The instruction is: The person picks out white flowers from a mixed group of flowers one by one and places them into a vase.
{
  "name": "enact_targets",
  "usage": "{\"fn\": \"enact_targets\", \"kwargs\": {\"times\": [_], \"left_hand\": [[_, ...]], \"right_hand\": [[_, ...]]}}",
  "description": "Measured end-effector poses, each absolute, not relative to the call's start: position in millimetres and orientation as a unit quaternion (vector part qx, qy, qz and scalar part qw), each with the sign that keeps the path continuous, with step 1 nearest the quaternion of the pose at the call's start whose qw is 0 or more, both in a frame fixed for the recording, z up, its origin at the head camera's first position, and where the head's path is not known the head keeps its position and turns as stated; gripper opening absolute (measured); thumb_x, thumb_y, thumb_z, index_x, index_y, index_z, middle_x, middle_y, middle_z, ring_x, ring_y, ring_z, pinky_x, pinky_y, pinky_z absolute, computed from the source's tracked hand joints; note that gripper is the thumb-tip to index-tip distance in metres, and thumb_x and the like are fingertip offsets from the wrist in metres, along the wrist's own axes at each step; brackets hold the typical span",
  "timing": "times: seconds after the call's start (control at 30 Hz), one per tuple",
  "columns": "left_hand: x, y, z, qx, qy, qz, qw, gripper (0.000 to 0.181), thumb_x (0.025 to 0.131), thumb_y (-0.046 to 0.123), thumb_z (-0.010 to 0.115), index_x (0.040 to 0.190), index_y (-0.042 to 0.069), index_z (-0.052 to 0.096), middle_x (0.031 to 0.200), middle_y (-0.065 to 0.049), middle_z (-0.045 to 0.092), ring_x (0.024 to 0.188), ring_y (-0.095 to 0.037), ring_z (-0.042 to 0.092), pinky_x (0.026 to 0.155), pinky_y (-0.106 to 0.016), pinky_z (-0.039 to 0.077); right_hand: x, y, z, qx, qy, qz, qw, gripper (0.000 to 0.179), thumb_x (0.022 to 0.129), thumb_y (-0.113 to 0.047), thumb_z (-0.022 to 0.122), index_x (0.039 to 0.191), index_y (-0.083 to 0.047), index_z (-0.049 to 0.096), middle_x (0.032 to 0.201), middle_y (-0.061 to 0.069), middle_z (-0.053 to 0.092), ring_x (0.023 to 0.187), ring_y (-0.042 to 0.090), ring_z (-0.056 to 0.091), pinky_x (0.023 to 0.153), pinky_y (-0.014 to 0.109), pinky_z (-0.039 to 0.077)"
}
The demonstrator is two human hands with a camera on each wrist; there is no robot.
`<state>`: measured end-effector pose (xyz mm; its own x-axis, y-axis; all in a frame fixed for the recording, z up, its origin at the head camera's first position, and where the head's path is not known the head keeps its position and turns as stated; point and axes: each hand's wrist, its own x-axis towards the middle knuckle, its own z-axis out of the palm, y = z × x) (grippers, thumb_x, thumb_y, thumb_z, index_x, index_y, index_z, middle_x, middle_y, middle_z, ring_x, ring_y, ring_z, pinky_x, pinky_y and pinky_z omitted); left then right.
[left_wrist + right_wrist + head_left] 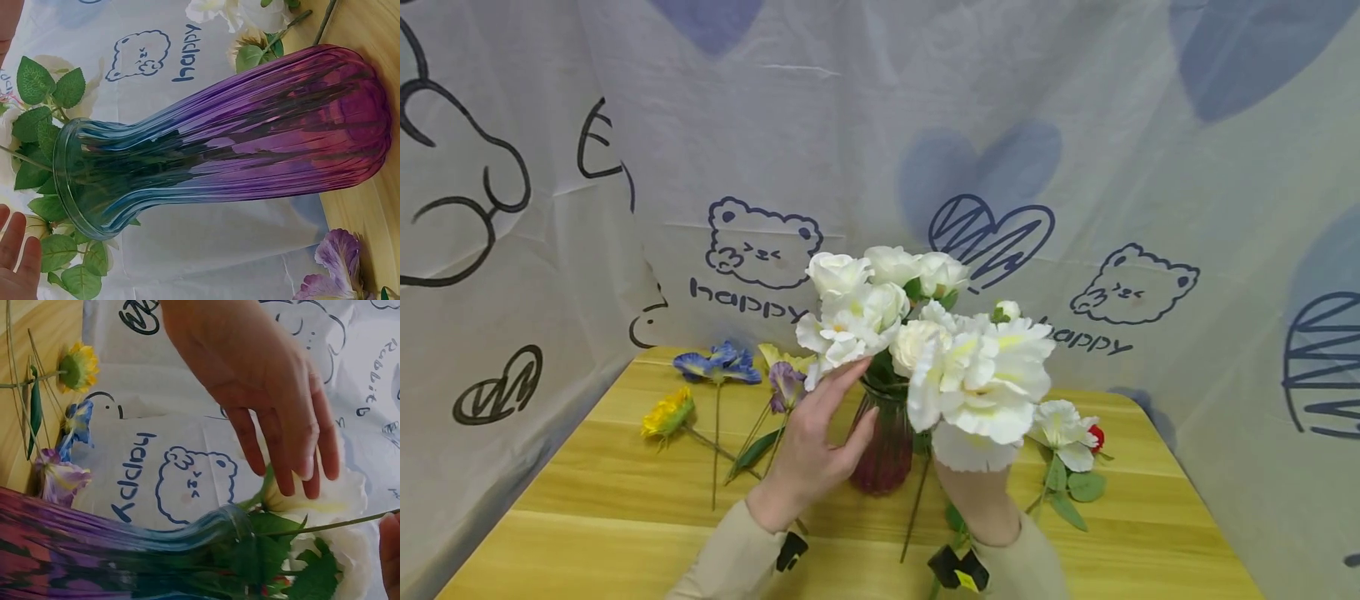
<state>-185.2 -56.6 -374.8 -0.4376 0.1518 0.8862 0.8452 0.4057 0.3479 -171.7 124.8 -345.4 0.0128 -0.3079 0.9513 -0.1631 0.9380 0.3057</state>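
Observation:
A ribbed glass vase [883, 454], purple-red below and blue at the mouth, stands mid-table with several white flowers [865, 308] in it. My left hand [816, 450] is beside the vase's left side, fingers straight, fingertips touching the blooms at the rim. The same vase [250, 137] fills the left wrist view, and the left hand [269, 394] hovers over the vase mouth [231, 525] in the right wrist view. My right hand [981, 500] holds up a large white flower [985, 383] just right of the vase. The bloom hides its fingers, and the stem [916, 504] hangs down.
On the wooden table [625, 500] left of the vase lie a yellow sunflower [667, 412], a blue flower [718, 364] and a purple flower [786, 383]. A white flower [1063, 429] with a red bud lies at right. Printed cloth walls [1075, 167] enclose the table.

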Motion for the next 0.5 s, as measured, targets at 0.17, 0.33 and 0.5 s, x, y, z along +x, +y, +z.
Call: {"fn": "enact_targets", "kwargs": {"times": [0.17,0.33,0.5], "left_hand": [[-184.6,-57.5,-375.9,-0.337,-0.734,-0.425,0.408,0.061,0.086,0.0,0.07,0.144,-0.003,0.049,0.14,-0.022,0.06,0.128,-0.034,0.06,0.117,-0.028,0.042],[-184.3,-59.1,-377.8,-0.331,-0.739,-0.421,0.409,0.062,0.085,0.0,0.069,0.143,-0.004,0.049,0.141,-0.022,0.059,0.128,-0.035,0.06,0.117,-0.028,0.042],[-184.1,-60.4,-378.9,-0.326,-0.743,-0.419,0.406,0.059,0.084,0.002,0.069,0.141,-0.004,0.051,0.137,-0.021,0.062,0.124,-0.034,0.062,0.112,-0.032,0.048]], "right_hand": [[-177.6,118.9,-348.7,0.211,-0.706,-0.022,0.676,0.039,0.105,-0.011,0.038,0.08,0.0,0.066,0.081,0.014,0.068,0.075,0.03,0.062,0.06,0.043,0.04],[-181.6,113.5,-348.6,0.237,-0.744,0.075,0.62,0.024,0.093,-0.002,0.048,0.074,-0.004,0.063,0.071,0.008,0.064,0.066,0.023,0.06,0.056,0.035,0.046],[-185.5,104.5,-351.4,0.397,-0.598,0.601,0.351,0.032,0.082,0.012,0.056,0.099,-0.009,0.072,0.09,-0.002,0.075,0.084,0.006,0.069,0.078,0.017,0.057]]}}
